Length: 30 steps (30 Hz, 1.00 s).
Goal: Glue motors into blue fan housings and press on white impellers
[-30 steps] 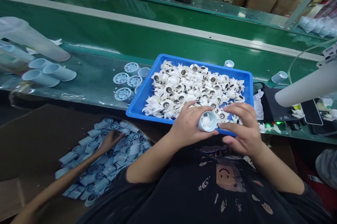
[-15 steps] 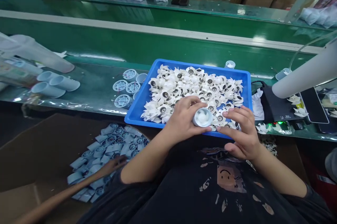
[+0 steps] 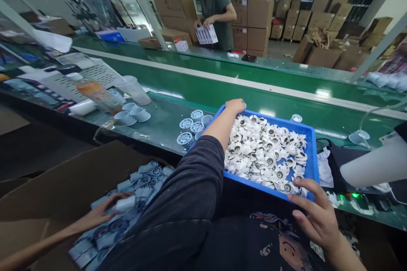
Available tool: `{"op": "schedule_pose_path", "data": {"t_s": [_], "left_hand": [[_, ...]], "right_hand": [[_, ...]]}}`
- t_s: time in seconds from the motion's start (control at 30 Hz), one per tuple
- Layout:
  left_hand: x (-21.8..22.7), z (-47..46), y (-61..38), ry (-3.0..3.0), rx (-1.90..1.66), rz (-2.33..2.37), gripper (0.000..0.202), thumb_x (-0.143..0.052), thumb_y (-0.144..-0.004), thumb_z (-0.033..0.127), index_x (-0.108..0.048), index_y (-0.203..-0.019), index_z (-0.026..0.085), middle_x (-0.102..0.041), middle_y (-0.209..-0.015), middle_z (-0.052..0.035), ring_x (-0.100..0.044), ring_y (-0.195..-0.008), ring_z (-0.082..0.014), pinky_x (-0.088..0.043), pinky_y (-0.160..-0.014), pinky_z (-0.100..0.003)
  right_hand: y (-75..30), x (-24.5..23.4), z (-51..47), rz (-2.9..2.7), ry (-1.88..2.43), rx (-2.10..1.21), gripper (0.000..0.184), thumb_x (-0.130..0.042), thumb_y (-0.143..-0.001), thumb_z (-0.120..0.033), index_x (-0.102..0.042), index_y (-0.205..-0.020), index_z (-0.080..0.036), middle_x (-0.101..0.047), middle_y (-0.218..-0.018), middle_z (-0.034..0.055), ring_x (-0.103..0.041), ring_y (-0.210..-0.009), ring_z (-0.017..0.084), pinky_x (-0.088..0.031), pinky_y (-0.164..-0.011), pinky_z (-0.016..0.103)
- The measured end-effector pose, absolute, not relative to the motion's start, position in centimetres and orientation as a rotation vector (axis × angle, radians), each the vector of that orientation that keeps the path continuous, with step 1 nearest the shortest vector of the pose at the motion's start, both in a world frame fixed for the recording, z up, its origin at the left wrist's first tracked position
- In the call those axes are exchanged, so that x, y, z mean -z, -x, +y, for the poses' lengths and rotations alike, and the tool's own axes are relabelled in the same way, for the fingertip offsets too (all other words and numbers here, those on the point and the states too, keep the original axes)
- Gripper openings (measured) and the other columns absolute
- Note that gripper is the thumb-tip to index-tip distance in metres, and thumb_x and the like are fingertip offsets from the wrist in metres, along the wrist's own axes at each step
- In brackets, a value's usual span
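Observation:
My left arm stretches across the blue tray (image 3: pixel 314 152). At its far left corner, my left hand (image 3: pixel 235 105) is closed round a pale blue plastic cup (image 3: pixel 244 107), of which only a sliver shows past the fingers. Many small white fan wheels (image 3: pixel 260 148) with dark round centres fill the tray. By the tray's near right corner my right hand (image 3: pixel 318 211) is open, fingers apart, the fingertips close to a few fan wheels. Left of the tray, several pale blue cups with spoked ends (image 3: pixel 185 138) stand on the bench.
A co-worker's hand (image 3: pixel 111 211) reaches into a cardboard box (image 3: pixel 92 173) of blue cups at lower left. Beyond the green belt (image 3: pixel 276 103) a person (image 3: pixel 218 12) holds a printed box. A bottle (image 3: pixel 98 93) lies at left; a white tube (image 3: pixel 372 163) juts in at right.
My left hand has carried the cup from above the tray's front to its far left corner. My right hand stays open near the front. The view has tipped up and turned left.

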<state>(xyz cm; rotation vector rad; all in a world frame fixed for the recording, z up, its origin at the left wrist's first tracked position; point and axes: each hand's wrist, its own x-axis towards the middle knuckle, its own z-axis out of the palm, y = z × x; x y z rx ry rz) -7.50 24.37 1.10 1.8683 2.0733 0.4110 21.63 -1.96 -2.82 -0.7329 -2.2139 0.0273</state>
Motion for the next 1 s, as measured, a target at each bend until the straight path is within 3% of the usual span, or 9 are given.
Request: {"op": "schedule_pose_path", "data": {"t_s": [0.17, 0.27, 0.33, 0.4, 0.5, 0.6, 0.73, 0.83, 1.0], "left_hand": [[-3.2, 23.5, 7.1, -1.961, -0.317, 2.039, 0.047, -0.056, -0.096, 0.04, -0.05, -0.137, 0.017, -0.045, -0.148, -0.0153, -0.044, -0.136, -0.0326, -0.035, -0.112, -0.06], [-5.2, 18.9, 7.5, -2.147, -0.315, 1.845, 0.047, -0.048, -0.099, 0.041, -0.049, -0.14, 0.019, -0.042, -0.153, -0.0129, -0.039, -0.142, -0.0271, -0.032, -0.117, -0.046], [-6.0, 14.1, 7.7, -2.254, -0.293, 1.7, 0.042, -0.053, -0.096, 0.04, -0.055, -0.135, 0.024, -0.051, -0.148, -0.0069, -0.046, -0.138, -0.0222, -0.037, -0.113, -0.036], [-5.8, 8.8, 8.1, -2.353, -0.312, 1.603, 0.039, -0.056, -0.093, 0.039, -0.06, -0.129, 0.025, -0.062, -0.137, -0.0049, -0.054, -0.13, -0.0228, -0.041, -0.109, -0.037], [-2.9, 2.7, 9.4, -2.628, -0.809, 1.298, 0.033, -0.049, -0.096, 0.036, -0.065, -0.12, 0.022, -0.074, -0.113, -0.0052, -0.069, -0.106, -0.019, -0.052, -0.094, -0.033], [2.0, 0.9, 12.9, -2.398, -1.294, 1.762, 0.029, -0.047, -0.092, 0.033, -0.069, -0.107, 0.024, -0.075, -0.103, -0.0047, -0.07, -0.099, -0.019, -0.053, -0.095, -0.036], [6.9, 3.6, 19.3, -1.762, -1.214, 2.505, 0.044, -0.043, -0.089, 0.03, -0.061, -0.127, 0.017, -0.056, -0.14, -0.0167, -0.045, -0.137, -0.0336, -0.034, -0.114, -0.056], [8.6, 6.6, 22.8, -1.577, -0.969, 2.575, 0.052, -0.049, -0.089, 0.041, -0.058, -0.135, 0.02, -0.041, -0.152, -0.0203, -0.035, -0.141, -0.0458, -0.031, -0.108, -0.069], [9.8, 11.4, 24.5, -1.595, -0.683, 2.445, 0.056, -0.053, -0.088, 0.049, -0.055, -0.139, 0.026, -0.034, -0.158, -0.0131, -0.037, -0.142, -0.0392, -0.034, -0.113, -0.056]], "right_hand": [[-22.9, 3.1, -2.4, -2.218, 0.783, -0.007, 0.023, -0.051, -0.095, -0.027, -0.066, -0.111, -0.022, -0.059, -0.121, 0.0133, -0.065, -0.104, 0.027, -0.056, -0.083, 0.041], [-23.7, 3.5, -2.4, -2.203, 0.769, -0.015, 0.021, -0.052, -0.096, -0.025, -0.069, -0.106, -0.019, -0.059, -0.12, 0.0125, -0.065, -0.102, 0.025, -0.054, -0.084, 0.037], [-23.9, 3.6, -2.2, -2.196, 0.75, -0.044, 0.02, -0.053, -0.096, -0.023, -0.069, -0.104, -0.017, -0.059, -0.12, 0.0124, -0.065, -0.101, 0.024, -0.053, -0.085, 0.035], [-23.8, 3.6, -2.0, -2.193, 0.711, -0.068, 0.019, -0.052, -0.096, -0.02, -0.069, -0.104, -0.017, -0.058, -0.119, 0.0124, -0.064, -0.102, 0.023, -0.052, -0.086, 0.035], [-23.2, 3.4, -1.6, -2.192, 0.623, -0.071, 0.019, -0.051, -0.095, -0.017, -0.068, -0.104, -0.016, -0.058, -0.117, 0.0121, -0.062, -0.102, 0.023, -0.049, -0.091, 0.036], [-22.9, 3.2, -1.4, -2.211, 0.548, -0.086, 0.019, -0.051, -0.095, -0.016, -0.067, -0.106, -0.015, -0.057, -0.117, 0.0129, -0.06, -0.105, 0.023, -0.047, -0.095, 0.037], [-23.2, 3.1, -1.5, -2.229, 0.514, -0.096, 0.019, -0.05, -0.095, -0.014, -0.065, -0.108, -0.013, -0.056, -0.119, 0.0139, -0.058, -0.108, 0.023, -0.045, -0.096, 0.035], [-23.5, 3.2, -1.9, -2.231, 0.537, -0.085, 0.019, -0.05, -0.096, -0.015, -0.065, -0.107, -0.013, -0.056, -0.119, 0.014, -0.059, -0.108, 0.022, -0.046, -0.096, 0.034], [-23.5, 3.6, -2.4, -2.222, 0.586, -0.055, 0.02, -0.049, -0.096, -0.016, -0.066, -0.107, -0.014, -0.058, -0.118, 0.014, -0.061, -0.106, 0.022, -0.048, -0.093, 0.033]]}}
